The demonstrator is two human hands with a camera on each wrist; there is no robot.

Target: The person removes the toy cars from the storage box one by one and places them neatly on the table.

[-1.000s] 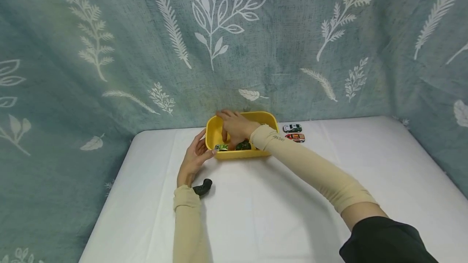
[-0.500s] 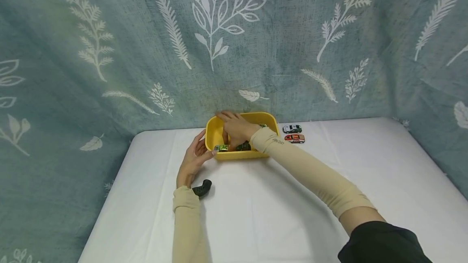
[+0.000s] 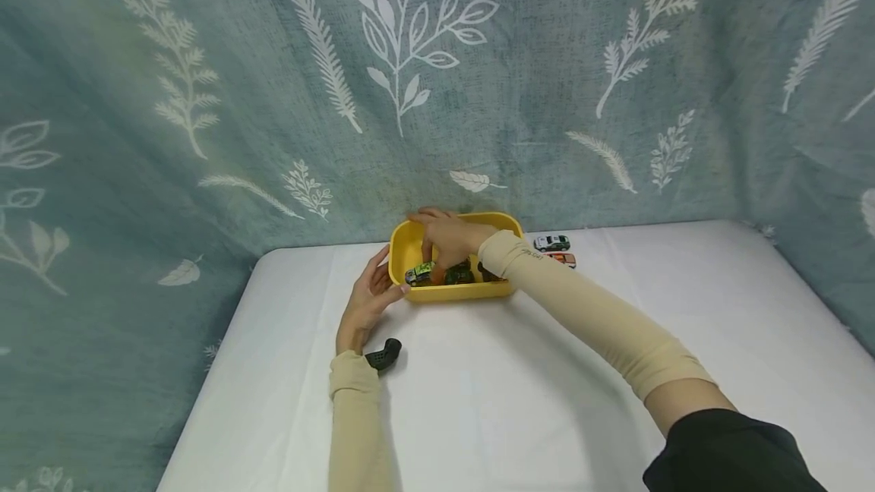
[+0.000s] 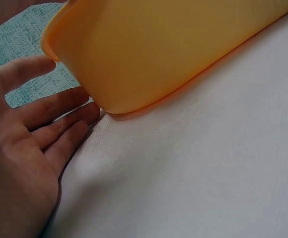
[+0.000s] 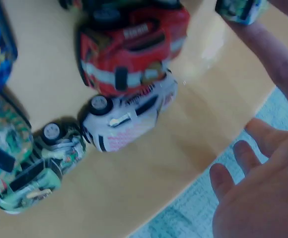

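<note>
A yellow bin (image 3: 451, 293) with several toy cars stands at the back of the table. My right hand (image 3: 453, 240) reaches into it. Between thumb and index finger, that hand pinches a small green and blue toy car (image 3: 420, 273), mostly out of frame in the right wrist view. My left hand (image 3: 364, 306) rests against the bin's left end. Its thumb touches the near corner and its nearly straight fingers (image 4: 54, 106) touch the side wall. Inside the bin lie a red car (image 5: 134, 54), a white car (image 5: 129, 116) and a green car (image 5: 42, 173).
Right of the bin, a white and green toy car (image 3: 551, 243) and an orange-red one (image 3: 563, 259), partly behind my sleeve, lie on the white table (image 3: 478, 401). A curved black object (image 3: 385, 354) is beside my left wrist. A patterned curtain (image 3: 437, 158) hangs behind.
The green and blue car in the bin has tilted and turned with my right fingers, which shifted slightly. My left hand stays at the bin. The whole head view has moved a little.
</note>
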